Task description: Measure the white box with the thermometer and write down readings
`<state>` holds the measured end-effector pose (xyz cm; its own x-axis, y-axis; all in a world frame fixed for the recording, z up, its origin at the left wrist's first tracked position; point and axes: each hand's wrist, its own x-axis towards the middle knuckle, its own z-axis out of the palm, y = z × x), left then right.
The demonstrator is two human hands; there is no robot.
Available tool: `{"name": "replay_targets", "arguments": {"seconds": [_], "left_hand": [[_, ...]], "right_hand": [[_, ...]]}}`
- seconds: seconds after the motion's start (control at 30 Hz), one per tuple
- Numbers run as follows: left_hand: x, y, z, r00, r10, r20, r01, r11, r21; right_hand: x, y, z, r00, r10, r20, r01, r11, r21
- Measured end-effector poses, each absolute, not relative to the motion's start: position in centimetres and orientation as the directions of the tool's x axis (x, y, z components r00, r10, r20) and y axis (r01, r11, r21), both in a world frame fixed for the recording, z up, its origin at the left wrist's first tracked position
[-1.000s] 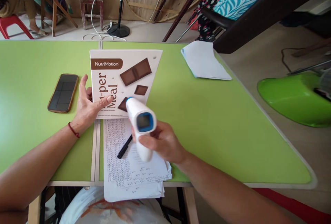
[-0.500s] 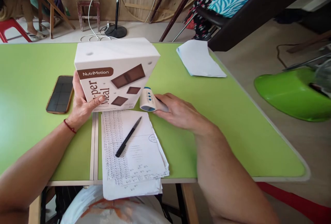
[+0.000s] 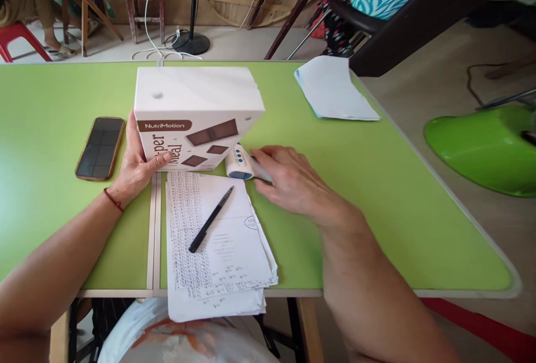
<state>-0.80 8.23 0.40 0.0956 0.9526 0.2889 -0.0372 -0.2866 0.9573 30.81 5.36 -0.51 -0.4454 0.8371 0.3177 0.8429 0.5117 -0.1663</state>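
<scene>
My left hand (image 3: 136,157) is wrapped round the left side of a white NutriMotion box (image 3: 199,92), thumb on its printed front. The box is tilted, its lower front edge just above the papers. My right hand (image 3: 291,180) is spread loosely about the handle of a white handheld device (image 3: 239,163) with blue buttons. That device lies on the green table (image 3: 355,212) beside the box's lower right corner. Thumb and forefinger are apart, with the handle between them. A black pen (image 3: 211,219) rests on the written papers (image 3: 226,262) in front of me.
A phone (image 3: 100,148) lies left of my left hand. Folded white sheets (image 3: 335,89) lie at the far right of the table. Behind it are a stand's round base (image 3: 191,43) and a wooden chair (image 3: 144,3). A seated person is at the far left.
The fingers of my right hand have spread and loosened round the device's handle. The box has tipped a little, showing more of its top. The whole view has shifted slightly.
</scene>
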Motion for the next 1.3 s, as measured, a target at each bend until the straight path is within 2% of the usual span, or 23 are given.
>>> {"name": "replay_targets", "arguments": {"seconds": [0.1,0.17,0.3,0.37,0.43,0.5,0.53,0.6,0.67,0.77,0.87,1.1,1.3], "left_hand": [[-0.9,8.1,0.3,0.088,0.948,0.306,0.020,-0.309,0.951],[-0.8,7.9,0.2,0.068,0.943,0.325,0.087,-0.330,0.940],[-0.4,7.7,-0.4,-0.010,0.937,0.350,0.205,-0.340,0.918],[-0.4,7.6,-0.9,-0.044,0.944,0.327,0.227,-0.309,0.923],[-0.6,7.6,-1.3,-0.066,0.951,0.301,0.252,-0.276,0.928],[-0.9,7.6,-1.6,-0.070,0.953,0.294,0.297,-0.261,0.918],[-1.0,7.6,-1.6,-0.061,0.953,0.298,0.320,-0.264,0.910],[-1.2,7.8,-1.8,-0.024,0.953,0.302,0.348,-0.275,0.896],[-1.3,8.0,-1.9,0.000,0.955,0.297,0.369,-0.276,0.887],[-1.3,8.2,-2.4,-0.015,0.952,0.304,0.408,-0.272,0.871],[-1.3,8.4,-3.0,-0.029,0.944,0.330,0.412,-0.289,0.864],[-0.9,8.2,-2.9,-0.010,0.953,0.304,0.356,-0.280,0.891],[-0.6,8.0,-2.3,-0.021,0.959,0.283,0.328,-0.261,0.908]], "right_hand": [[29.3,4.2,0.6,-0.474,0.762,0.441,0.731,0.620,-0.287],[28.1,3.4,1.0,-0.581,0.699,0.417,0.622,0.712,-0.327],[26.5,2.5,0.8,-0.700,0.646,0.303,0.625,0.760,-0.177],[26.2,2.4,0.7,-0.678,0.650,0.344,0.621,0.756,-0.205],[26.0,2.4,0.8,-0.582,0.657,0.480,0.578,0.749,-0.324],[25.6,2.1,1.0,-0.395,0.692,0.604,0.509,0.712,-0.484],[25.2,2.0,1.0,-0.288,0.730,0.620,0.473,0.671,-0.571],[24.4,1.8,0.7,-0.123,0.829,0.546,0.391,0.546,-0.741],[23.4,1.8,0.1,-0.054,0.914,0.403,0.304,0.400,-0.865],[22.3,2.4,-1.0,-0.045,0.967,0.251,0.195,0.255,-0.947],[21.8,2.8,-1.8,-0.011,0.978,0.210,0.175,0.208,-0.962],[22.0,2.6,-1.7,0.005,0.936,0.353,0.425,0.318,-0.848],[22.4,2.7,-1.6,-0.045,0.925,0.378,0.477,0.353,-0.805]]}}
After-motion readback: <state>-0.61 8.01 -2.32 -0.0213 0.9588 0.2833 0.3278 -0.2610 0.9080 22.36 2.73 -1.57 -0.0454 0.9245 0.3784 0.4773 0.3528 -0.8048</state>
